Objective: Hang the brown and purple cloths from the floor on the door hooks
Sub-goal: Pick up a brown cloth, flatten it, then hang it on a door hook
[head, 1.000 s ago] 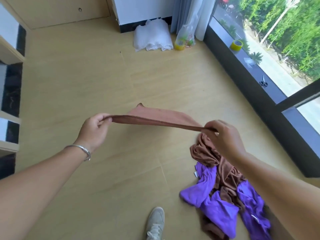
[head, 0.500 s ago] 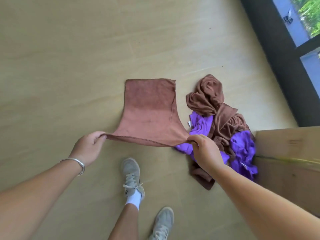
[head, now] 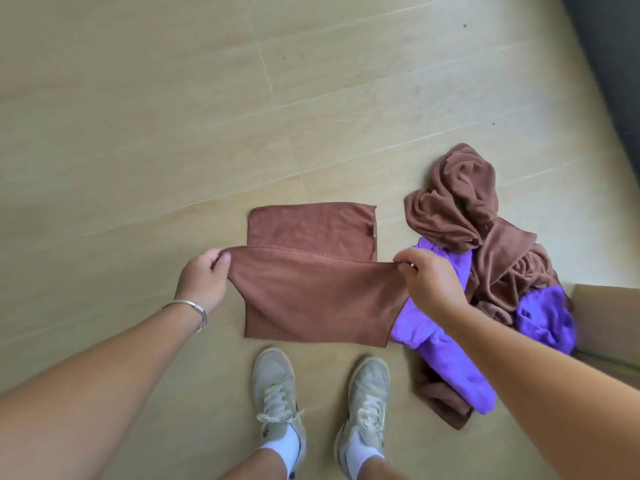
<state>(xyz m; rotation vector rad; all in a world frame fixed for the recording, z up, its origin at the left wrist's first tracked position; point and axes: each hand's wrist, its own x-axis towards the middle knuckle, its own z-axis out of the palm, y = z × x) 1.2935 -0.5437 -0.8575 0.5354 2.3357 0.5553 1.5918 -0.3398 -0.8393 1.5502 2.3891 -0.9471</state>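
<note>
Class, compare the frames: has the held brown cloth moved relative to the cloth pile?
Yes. The brown cloth has come down and now lies folded on the floor, left of the cloth pile.

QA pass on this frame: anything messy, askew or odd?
Only the heap of brown and purple cloths crumpled on the floor, against a cardboard box. The brown cloth pinched by left hand and right hand looks intact and roughly level.
</note>
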